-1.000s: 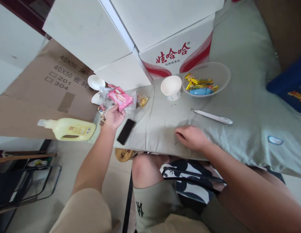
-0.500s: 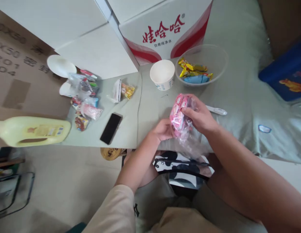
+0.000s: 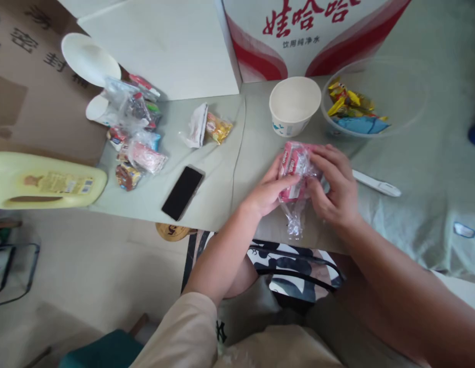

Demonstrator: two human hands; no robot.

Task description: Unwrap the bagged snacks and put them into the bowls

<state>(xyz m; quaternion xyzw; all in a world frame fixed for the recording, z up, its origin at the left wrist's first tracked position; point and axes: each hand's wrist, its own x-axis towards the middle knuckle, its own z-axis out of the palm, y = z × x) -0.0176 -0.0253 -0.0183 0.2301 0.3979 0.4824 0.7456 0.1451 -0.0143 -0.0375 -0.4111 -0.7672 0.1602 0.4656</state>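
A pink snack packet (image 3: 293, 166) in a clear plastic bag sits between both hands over the grey-green cloth (image 3: 413, 168). My left hand (image 3: 266, 191) grips its left side with fingers closed on it. My right hand (image 3: 335, 186) pinches the bag from the right. The bag's loose clear tail (image 3: 295, 225) hangs toward me. Behind the hands stand a white paper cup (image 3: 293, 105) and a clear bowl (image 3: 406, 110) holding yellow and blue wrapped sweets (image 3: 354, 110).
A black phone (image 3: 182, 192) lies left of the hands. Further left are a pile of bagged snacks (image 3: 135, 138), a small yellow snack bag (image 3: 210, 128), a yellow bottle (image 3: 41, 180) on its side, and a white pen-like tool (image 3: 377, 183). A red-and-white carton (image 3: 314, 30) stands behind.
My left hand carried the pink packet from the left pile to the middle. My right hand lifted off the cloth and took hold of it too. The view has shifted closer.
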